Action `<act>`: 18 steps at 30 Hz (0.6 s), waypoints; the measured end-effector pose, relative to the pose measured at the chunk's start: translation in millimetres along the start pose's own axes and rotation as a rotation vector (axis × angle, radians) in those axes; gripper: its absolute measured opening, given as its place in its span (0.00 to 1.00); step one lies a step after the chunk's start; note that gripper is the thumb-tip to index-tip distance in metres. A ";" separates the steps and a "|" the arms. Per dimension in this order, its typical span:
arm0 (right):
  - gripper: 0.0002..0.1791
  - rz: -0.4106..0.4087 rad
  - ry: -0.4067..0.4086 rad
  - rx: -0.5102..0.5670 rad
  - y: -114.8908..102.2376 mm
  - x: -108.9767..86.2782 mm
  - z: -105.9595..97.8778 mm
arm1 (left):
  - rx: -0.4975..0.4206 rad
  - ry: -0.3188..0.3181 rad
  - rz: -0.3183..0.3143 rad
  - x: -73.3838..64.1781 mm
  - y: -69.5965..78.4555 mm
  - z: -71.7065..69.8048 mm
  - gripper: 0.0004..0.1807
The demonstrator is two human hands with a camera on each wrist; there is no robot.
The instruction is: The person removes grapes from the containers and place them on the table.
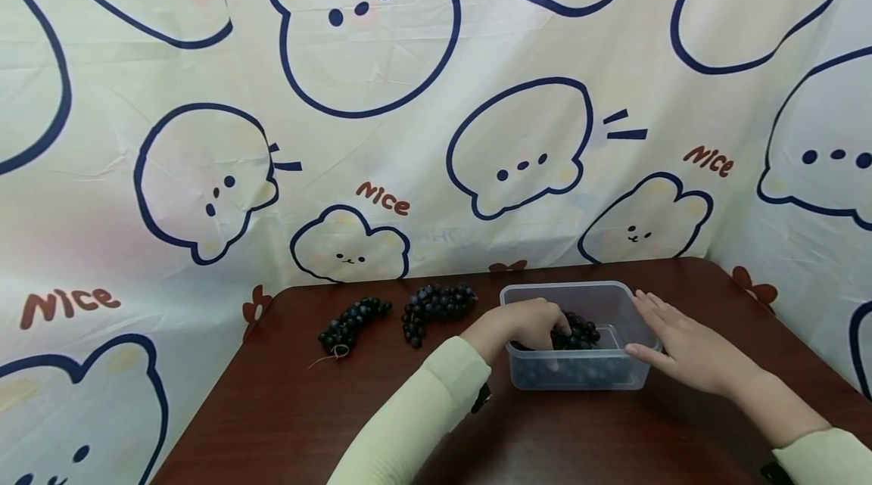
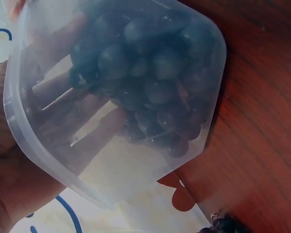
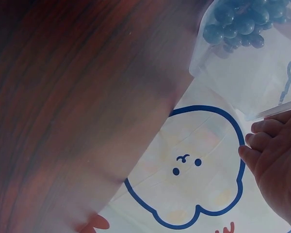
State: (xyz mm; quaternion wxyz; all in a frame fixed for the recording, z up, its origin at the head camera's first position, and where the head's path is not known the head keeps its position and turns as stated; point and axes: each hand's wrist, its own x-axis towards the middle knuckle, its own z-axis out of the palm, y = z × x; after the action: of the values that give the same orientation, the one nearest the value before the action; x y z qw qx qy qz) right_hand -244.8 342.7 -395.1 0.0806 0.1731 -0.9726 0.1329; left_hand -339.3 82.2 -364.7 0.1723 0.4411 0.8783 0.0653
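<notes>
Left hand (image 1: 531,324) touches grapes (image 1: 582,331) in tub (image 1: 635,370) — right hand (image 1: 695,349) alongside

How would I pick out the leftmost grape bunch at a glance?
On the brown table, look left of the clear plastic box. Past the nearer loose bunch lies the leftmost bunch; unlike its neighbour, it shows a pale string at its near end.

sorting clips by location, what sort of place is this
Probably a curtained-off tabletop workspace, though the pictures can't confirm it: cartoon-print cloth hangs behind and beside a brown table bearing a clear plastic container.
</notes>
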 end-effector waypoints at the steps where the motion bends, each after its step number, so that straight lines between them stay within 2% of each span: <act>1: 0.51 0.000 0.000 0.001 0.0 0.2 0.0 | 0.007 -0.005 -0.002 0.9 -0.2 0.0 0.32; 7: 0.51 -0.001 0.005 0.004 0.5 -0.1 0.1 | 0.007 -0.054 -0.018 4.2 -1.1 -2.5 0.26; 11: 0.50 0.002 0.007 0.006 0.3 -0.5 -0.6 | 0.024 -0.061 -0.037 6.9 0.7 -2.3 0.25; 18: 0.51 0.011 0.003 0.003 -0.4 -0.4 -0.7 | 0.181 -0.024 -0.087 16.9 7.2 6.7 0.22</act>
State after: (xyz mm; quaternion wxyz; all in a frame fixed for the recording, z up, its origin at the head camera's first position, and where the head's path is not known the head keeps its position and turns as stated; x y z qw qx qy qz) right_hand -244.3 342.6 -394.4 0.0812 0.1677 -0.9732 0.1352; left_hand -340.8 99.8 -373.2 0.1449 0.4170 0.8968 -0.0274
